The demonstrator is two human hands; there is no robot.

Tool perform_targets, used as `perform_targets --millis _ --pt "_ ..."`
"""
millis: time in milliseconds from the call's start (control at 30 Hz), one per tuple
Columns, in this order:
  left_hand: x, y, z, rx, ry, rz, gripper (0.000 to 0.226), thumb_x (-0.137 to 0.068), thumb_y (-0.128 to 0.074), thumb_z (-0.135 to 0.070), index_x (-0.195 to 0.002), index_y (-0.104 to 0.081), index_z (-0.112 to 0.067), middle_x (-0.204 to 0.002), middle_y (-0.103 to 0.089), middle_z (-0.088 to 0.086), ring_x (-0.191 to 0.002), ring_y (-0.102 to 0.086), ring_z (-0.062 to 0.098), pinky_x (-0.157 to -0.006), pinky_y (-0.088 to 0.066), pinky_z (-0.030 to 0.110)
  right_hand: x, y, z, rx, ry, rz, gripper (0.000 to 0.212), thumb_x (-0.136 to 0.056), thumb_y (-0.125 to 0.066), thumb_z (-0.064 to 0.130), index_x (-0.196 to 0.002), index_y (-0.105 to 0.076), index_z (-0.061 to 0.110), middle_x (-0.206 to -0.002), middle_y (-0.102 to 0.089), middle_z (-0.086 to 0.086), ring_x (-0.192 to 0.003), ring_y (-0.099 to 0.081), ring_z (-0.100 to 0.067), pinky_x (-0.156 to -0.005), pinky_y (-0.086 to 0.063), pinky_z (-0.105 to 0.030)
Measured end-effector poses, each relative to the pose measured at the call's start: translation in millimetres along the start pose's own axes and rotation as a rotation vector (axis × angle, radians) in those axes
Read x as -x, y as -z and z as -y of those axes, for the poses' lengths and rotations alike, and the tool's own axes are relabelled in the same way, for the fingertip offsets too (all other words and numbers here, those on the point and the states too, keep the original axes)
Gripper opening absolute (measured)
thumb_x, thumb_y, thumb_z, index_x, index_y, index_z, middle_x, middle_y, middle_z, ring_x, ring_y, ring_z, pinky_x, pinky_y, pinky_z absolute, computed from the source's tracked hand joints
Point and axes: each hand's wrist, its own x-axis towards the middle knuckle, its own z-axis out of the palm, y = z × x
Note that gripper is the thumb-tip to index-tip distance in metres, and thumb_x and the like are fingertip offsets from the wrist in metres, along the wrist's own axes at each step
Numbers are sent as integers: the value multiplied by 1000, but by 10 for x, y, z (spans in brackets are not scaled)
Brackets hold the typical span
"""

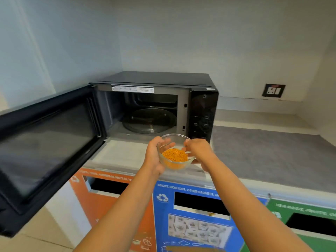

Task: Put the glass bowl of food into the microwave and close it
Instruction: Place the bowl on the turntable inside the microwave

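A clear glass bowl (175, 140) holding orange shredded food (175, 156) is held in the air just in front of the microwave's opening. My left hand (154, 155) grips its left side and my right hand (199, 151) grips its right side. The black microwave (203, 113) stands on the counter with its door (45, 148) swung wide open to the left. Inside, the glass turntable (149, 120) lies bare. The bowl is lower than the cavity floor's front lip and slightly right of the turntable's centre.
The open door juts out far to the left at hand height. A grey mat (263, 150) covers the counter right of the microwave. Below the counter's edge are orange (109, 202), blue (190, 215) and green (309, 224) recycling bin fronts. A wall socket (273, 90) sits at the right.
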Motion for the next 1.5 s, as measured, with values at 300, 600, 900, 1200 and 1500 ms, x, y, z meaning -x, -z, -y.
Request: perform_targets --millis 300,600,900,1200,1500 --pt "-292 849 -701 97 -154 -121 18 -80 -49 -19 -69 -63 -14 -72 -70 0 -75 -64 17 -61 -50 32 -61 -1058 163 -107 252 130 70 -76 -47 67 -128 -43 20 -117 -55 3 -104 -56 -13 -79 -49 -27" --pt "-629 953 -813 177 -109 -168 17 -81 -49 -18 -86 -62 -9 -98 -62 11 -82 -61 24 -62 -49 35 -366 -1327 20 -31 404 319 91 -50 -87 35 -108 -29 73 -102 -44 46 -98 -50 21 -77 -43 -4" --pt "-997 794 -792 160 -210 -67 29 -90 -50 -37 -102 -59 -12 -101 -62 7 -90 -63 20 -74 -53 36 -881 -1204 5 -160 431 214 102 -52 -88 22 -135 -29 33 -131 -38 16 -121 -43 -8 -85 -41 -13" --pt "-1568 922 -882 208 -326 57 60 -93 -29 -57 -112 -59 -8 -112 -65 9 -104 -62 18 -87 -49 32 -1426 -1339 120 -268 501 132 74 -54 -87 22 -106 -42 50 -121 -51 18 -113 -54 -8 -76 -51 -13" --pt "-2416 1041 -1148 118 -416 215 69 -94 -21 -58 -124 -54 -6 -115 -63 7 -116 -54 21 -96 -44 32 -2253 -1424 494 -188 548 103 56 -56 -86 25 -104 -56 32 -102 -65 12 -91 -66 -3 -65 -50 -9"
